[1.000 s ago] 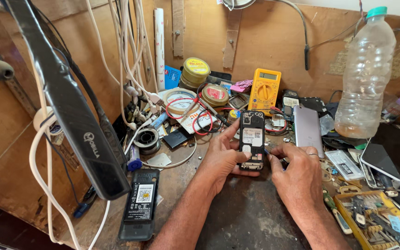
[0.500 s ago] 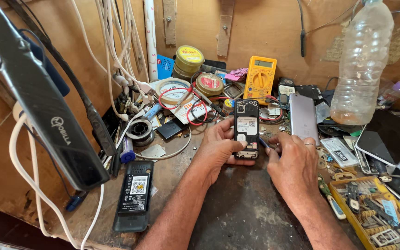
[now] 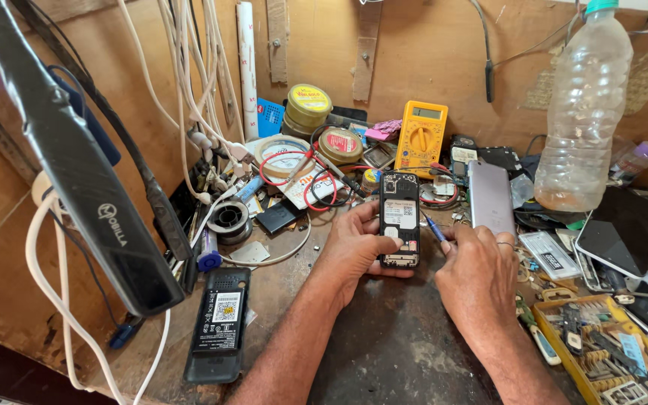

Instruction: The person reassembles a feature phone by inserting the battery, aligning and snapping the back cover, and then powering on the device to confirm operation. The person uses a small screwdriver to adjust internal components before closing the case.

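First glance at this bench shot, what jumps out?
Dead centre, the left hand holds an opened black phone with its back cover off, while the right hand grips a small blue-tipped tool beside it. Behind them stands a yellow multimeter against the wooden wall. A big clear plastic bottle rises at the right, and a thick black bar slants across the left foreground.

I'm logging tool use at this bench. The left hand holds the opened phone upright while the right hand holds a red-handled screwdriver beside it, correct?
Not quite. In the head view the left hand holds the opened phone, but the screwdriver in the right hand has a blue handle, not red.
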